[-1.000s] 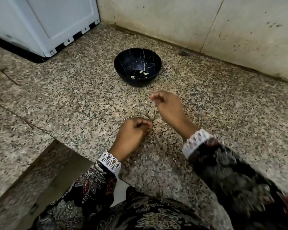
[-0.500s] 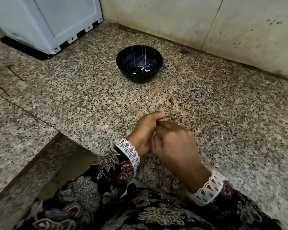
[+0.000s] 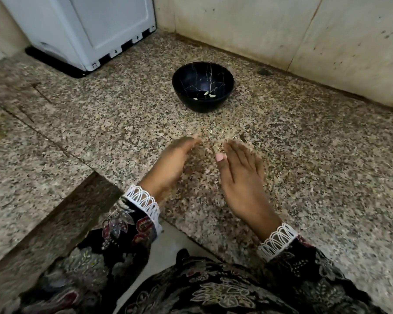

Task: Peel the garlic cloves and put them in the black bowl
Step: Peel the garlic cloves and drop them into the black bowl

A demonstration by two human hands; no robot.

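A black bowl (image 3: 202, 86) with thin pale veins stands on the granite counter (image 3: 315, 159), with three peeled garlic cloves (image 3: 210, 95) lying in its bottom. Nearer to me, my left hand (image 3: 169, 165) and my right hand (image 3: 241, 175) hover over the counter a palm's width apart, palms facing each other. Both have their fingers stretched out and blurred by motion, and neither holds anything. Small pale bits of garlic skin (image 3: 216, 185) lie on the counter between and around my hands.
A white appliance (image 3: 86, 28) on a black base stands at the back left. Stained tiled walls (image 3: 281, 30) close the back and right. A small dark speck (image 3: 264, 72) lies by the wall. The counter's edge (image 3: 55, 200) drops away at the left front.
My right hand drew back from near the bowl and met my left hand; the two were pressed together half a second ago. Now they have parted and opened flat.
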